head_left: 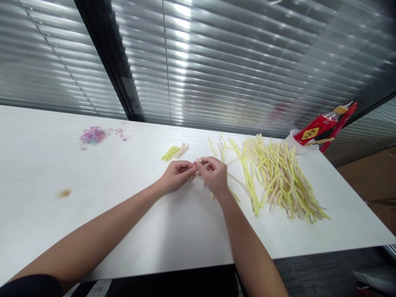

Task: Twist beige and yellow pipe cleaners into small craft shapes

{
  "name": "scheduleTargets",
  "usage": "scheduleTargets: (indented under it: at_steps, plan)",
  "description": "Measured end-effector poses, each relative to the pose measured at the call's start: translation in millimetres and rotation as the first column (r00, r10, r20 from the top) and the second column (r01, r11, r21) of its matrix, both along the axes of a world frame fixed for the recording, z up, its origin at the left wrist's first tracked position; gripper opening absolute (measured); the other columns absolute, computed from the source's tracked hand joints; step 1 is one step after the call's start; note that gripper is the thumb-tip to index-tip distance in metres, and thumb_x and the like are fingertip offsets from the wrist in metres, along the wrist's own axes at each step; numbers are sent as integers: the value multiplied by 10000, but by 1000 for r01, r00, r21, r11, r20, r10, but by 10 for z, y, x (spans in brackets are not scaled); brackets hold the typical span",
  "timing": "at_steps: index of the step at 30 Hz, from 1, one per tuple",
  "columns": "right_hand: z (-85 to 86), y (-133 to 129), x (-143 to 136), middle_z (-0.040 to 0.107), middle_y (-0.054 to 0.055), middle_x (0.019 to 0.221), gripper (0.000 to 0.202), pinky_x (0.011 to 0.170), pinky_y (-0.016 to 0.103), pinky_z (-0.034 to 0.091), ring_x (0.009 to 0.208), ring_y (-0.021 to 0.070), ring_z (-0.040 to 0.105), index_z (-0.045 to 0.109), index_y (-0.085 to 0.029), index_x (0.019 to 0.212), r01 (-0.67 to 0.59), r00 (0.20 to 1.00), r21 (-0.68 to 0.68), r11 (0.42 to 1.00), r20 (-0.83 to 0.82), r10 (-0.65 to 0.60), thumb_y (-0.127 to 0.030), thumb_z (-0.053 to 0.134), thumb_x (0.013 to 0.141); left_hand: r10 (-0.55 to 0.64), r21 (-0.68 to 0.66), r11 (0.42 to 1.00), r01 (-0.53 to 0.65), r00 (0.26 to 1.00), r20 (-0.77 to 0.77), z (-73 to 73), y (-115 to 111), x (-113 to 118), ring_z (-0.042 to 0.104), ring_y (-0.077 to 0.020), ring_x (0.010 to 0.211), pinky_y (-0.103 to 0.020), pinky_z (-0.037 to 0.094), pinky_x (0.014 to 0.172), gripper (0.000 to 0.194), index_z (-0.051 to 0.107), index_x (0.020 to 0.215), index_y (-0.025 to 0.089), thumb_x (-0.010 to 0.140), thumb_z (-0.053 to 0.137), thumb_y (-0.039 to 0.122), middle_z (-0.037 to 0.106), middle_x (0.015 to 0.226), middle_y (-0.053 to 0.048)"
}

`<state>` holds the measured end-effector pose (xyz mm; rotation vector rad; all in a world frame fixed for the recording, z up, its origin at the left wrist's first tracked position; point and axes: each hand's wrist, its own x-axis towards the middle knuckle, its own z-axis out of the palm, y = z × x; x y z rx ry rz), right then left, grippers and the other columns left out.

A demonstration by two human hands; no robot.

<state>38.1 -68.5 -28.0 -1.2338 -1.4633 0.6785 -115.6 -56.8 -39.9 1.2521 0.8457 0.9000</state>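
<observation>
My left hand (177, 175) and my right hand (214, 173) meet at the fingertips over the middle of the white table. Both are closed in a pinch. A small beige piece of fuzzy strand (199, 160) shows at my right fingertips, and a bit of beige shows beneath the hands. What my left fingertips pinch is too small to make out. Just behind my left hand lie short yellow pieces (170, 153) and short beige pieces (182, 150), side by side. Long loose yellow strands (250, 181) lie right of my right hand, beside a large pile of yellow and beige strands (278, 177).
A heap of small pink and purple bands (93, 135) lies at the back left of the table (130, 235). At the back right, a clear plastic cup (293, 142) holds a red glue bottle (317, 128) and other red items. Window blinds (216, 74) rise behind the table.
</observation>
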Motion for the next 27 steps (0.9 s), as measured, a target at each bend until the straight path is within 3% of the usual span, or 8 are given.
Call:
scheduleTargets:
  at_steps: [6,12,16,21,27]
  plan:
    - [89,12,15,612,-5,554,267,448,208,374,466,90,490,680,-159,650,-126,954,-243,962,-296,50,-415,698,725,25,30,999,-26,999,20,-41,-7,13,360,-38,407,-186,235,387,277,657,772,107,755,705,379,535,542,18]
    - [84,32,32,542,-45,504,348,336,205,172,333,16,244,568,-156,549,-300,825,-448,842,-566,-7,-441,730,665,15,99,995,-19,999,37,-76,6,19,454,-83,535,-214,328,483,241,687,793,109,750,710,345,563,595,-2]
    - [104,24,41,502,-63,479,362,343,213,171,323,11,213,544,-161,550,-391,770,-482,784,-638,-9,-447,744,646,1,120,993,-6,999,37,-95,2,16,482,-102,588,-230,358,533,239,687,784,114,754,707,350,581,631,-14]
    - [122,24,43,512,-52,520,323,348,208,141,344,9,238,612,-146,605,-301,786,-437,848,-616,-39,-431,758,648,-37,104,994,40,999,-31,-92,-2,10,423,-77,509,-212,312,473,285,676,879,127,830,618,401,550,609,4]
    - [103,58,84,496,-58,542,284,355,196,198,371,16,262,685,-146,745,-225,809,-369,902,-586,-38,-418,736,682,-103,142,983,113,992,-77,-114,27,3,570,-138,697,-247,443,650,304,679,895,130,833,603,417,649,746,-52]
